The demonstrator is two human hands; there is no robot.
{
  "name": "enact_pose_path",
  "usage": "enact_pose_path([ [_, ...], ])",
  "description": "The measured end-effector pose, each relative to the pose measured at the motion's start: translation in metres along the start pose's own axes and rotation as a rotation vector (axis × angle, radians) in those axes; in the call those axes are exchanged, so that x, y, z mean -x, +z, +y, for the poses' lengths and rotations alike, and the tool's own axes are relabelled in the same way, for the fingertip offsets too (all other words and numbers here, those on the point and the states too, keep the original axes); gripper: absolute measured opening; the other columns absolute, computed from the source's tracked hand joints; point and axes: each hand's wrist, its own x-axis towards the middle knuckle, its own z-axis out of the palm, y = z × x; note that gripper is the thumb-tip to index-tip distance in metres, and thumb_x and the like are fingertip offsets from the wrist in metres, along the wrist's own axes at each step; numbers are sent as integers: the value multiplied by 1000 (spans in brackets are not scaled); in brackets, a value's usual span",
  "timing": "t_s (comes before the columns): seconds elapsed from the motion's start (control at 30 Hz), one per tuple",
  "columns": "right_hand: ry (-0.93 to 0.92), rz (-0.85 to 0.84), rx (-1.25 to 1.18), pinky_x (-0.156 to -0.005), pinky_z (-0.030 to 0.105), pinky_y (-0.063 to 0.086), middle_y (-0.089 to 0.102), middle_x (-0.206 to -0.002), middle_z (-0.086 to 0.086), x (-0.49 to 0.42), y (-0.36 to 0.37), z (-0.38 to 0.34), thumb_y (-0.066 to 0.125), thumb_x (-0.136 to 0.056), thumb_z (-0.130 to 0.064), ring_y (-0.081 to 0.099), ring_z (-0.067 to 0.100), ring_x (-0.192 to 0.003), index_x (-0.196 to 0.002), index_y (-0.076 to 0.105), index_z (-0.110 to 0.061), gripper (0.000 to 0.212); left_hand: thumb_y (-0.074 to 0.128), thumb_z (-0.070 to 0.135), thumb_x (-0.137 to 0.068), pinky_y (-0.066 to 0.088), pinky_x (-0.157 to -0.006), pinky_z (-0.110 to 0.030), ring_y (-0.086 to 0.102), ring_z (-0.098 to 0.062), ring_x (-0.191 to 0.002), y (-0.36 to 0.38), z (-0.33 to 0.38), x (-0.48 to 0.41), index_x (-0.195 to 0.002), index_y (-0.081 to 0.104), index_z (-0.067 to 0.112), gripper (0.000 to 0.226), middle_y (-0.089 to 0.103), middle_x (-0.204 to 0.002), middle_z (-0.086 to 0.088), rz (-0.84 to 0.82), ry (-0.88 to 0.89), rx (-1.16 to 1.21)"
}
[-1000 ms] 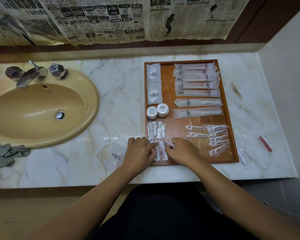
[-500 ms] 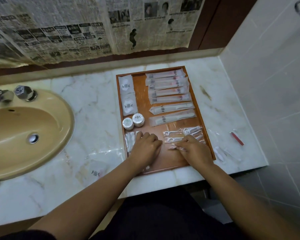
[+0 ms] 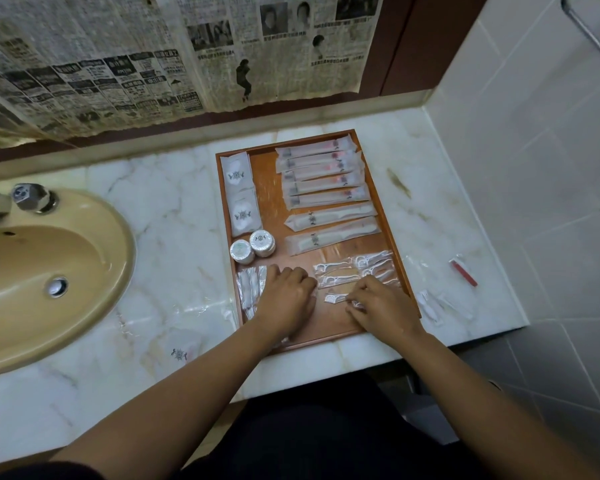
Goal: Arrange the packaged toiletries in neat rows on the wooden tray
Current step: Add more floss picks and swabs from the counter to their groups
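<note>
A wooden tray point(image 3: 269, 188) lies on the marble counter. On it sit two flat white sachets point(image 3: 242, 213), two round white tubs point(image 3: 262, 243), a column of long wrapped toothbrush packs point(image 3: 323, 181), wrapped floss picks point(image 3: 336, 271) and small silvery packets point(image 3: 252, 285). My left hand point(image 3: 286, 299) rests palm down on the tray's near left, partly covering the silvery packets. My right hand point(image 3: 378, 306) is at the near right, its fingertips pinching a wrapped floss pick point(image 3: 333, 298).
A beige sink point(image 3: 42, 271) with a metal tap point(image 3: 32, 197) fills the left. Loose clear packets point(image 3: 430, 306) and a red item point(image 3: 463, 271) lie right of the tray. A printed sachet point(image 3: 182, 351) lies on the counter at the left. A tiled wall stands at the right.
The camera has swung right, so the sink slid left. My right hand moved from the silvery packets to the floss picks; my left hand shifted up over the packets.
</note>
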Motion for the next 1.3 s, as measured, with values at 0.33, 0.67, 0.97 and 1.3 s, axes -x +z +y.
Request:
enact_pose_path([
  [0.33,-34,-24,61,-61,32,58,72,-96,-2,-8,11,6,86,-62,-13,70,23,-75,-95,81,-21,33,60,41,-91,32,-82,-42,58,-25,-80,11,11,2,-94,78,30,21,62,-86,3,22,143,45],
  [0.67,69,-17,-33,-75,34,56,65,-111,-7,-6,-5,-3,63,-85,-36,64,16,-92,-119,69,-26,36,59,41,-93,33,-83,-42,57,-24,-81,14,14,5,-95,78,30,22,61,-87,4,36,98,110],
  [0.97,270,-228,-557,-92,26,44,63,-111,-8,-9,-22,-4,52,-105,-26,57,5,-105,-122,71,-25,25,60,39,-90,30,-79,-40,57,-22,-82,13,5,8,-104,78,32,23,61,-88,6,13,-25,249],
  [1.3,509,-136,-1132,-80,43,64,60,-88,12,-13,-29,-9,69,-89,5,72,30,-91,-127,66,-29,51,65,40,-92,24,-84,-37,58,-16,-95,11,8,13,-110,77,31,24,66,-97,9,49,-99,371],
])
